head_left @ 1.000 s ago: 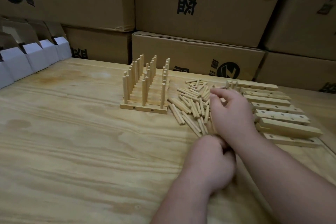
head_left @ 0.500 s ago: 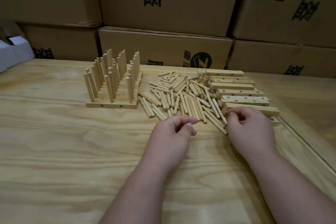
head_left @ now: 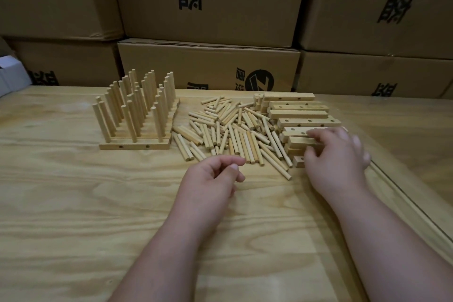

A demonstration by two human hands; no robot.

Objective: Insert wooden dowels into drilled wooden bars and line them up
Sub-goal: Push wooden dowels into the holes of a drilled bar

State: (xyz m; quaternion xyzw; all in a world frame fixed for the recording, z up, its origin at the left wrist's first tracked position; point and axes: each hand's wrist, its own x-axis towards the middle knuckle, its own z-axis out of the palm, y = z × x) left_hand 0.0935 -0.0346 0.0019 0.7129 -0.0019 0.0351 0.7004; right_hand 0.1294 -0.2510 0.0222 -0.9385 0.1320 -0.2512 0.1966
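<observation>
Drilled bars [head_left: 297, 114] stacked far right on desk [head_left: 73, 191], beside loose dowels [head_left: 232, 135]. Our right hand [head_left: 335, 157] fingers [head_left: 312, 133] grasping near bar; left hand [head_left: 210, 179] loosely curled, holding nothing. We should lift bar level, holes up, avoid dragging dowels, then join finished row [head_left: 134, 115].

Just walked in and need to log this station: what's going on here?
A person is fitting wooden dowels into drilled bars. The finished bars stand lined up at the left with dowels upright. The loose dowels lie heaped mid-table. The right hand grips a bar in the stack of empty bars. The left hand, loosely curled, holds nothing near the pile.
</observation>
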